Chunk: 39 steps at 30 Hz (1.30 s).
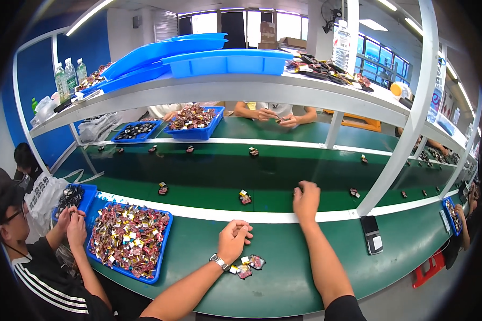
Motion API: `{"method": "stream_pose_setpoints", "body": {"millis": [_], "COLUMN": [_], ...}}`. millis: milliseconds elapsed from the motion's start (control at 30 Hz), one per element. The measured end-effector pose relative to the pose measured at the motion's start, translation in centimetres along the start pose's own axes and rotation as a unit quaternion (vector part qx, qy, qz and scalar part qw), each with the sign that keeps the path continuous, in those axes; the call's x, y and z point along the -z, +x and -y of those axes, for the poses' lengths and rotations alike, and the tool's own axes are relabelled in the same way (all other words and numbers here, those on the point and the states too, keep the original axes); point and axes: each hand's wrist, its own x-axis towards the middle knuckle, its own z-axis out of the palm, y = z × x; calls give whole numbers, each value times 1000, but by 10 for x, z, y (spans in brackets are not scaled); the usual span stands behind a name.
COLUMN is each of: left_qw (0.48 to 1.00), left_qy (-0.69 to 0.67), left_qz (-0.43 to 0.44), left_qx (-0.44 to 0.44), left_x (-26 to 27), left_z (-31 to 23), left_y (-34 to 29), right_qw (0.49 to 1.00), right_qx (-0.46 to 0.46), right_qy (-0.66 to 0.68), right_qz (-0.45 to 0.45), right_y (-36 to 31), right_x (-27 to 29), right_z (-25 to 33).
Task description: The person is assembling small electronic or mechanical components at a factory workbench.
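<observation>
My left hand [234, 242], a watch [218, 261] on its wrist, is just above the green bench, its fingers curled closed. Whatever it may hold is hidden. Right beside that wrist lies a small group of circuit boards [245, 271] with yellow and white tabs. Farther forward, my right hand [306, 200] reaches past the white rail over the green conveyor belt, fingers bent down and closed. Its fingertips are hidden, so I cannot make out anything in them. On the belt to its left sits one small circuit board [245, 197]; another board [354, 192] lies to its right.
A blue tray [168, 235] heaped with small boards stands on my left, beside a co-worker [53, 267] handling a small part. A dark, flat case [371, 235] lies at right. Shelf posts [396, 117] rise past the belt. Overhead, a shelf carries blue trays [227, 62].
</observation>
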Motion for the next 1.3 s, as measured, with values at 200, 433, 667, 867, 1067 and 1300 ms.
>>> {"method": "stream_pose_setpoints", "body": {"millis": [200, 433, 667, 867, 1067, 1300], "left_qw": [1000, 999, 967, 949, 966, 967], "left_qy": [29, -30, -37, -128, -102, -119], "left_qz": [-3, -30, 219, 239, 183, 188], "left_qx": [-6, 13, 124, 160, 148, 124], "left_x": [-7, 13, 30, 37, 27, 25], "left_z": [6, 4, -7, -11, -13, -17], "left_y": [4, 10, 20, 22, 16, 13], "right_qw": [976, 941, 884, 895, 949, 955], "right_qx": [-58, -116, 104, 121, 40, 111], "right_qy": [79, 237, 319, 297, 218, 182], "right_qz": [193, 212, 327, 310, 225, 205], "right_y": [-31, -43, -61, -59, -77, -73], "right_x": [-50, -36, 65, 62, 57, 59], "right_z": [88, 84, 91, 97, 126, 116]}}
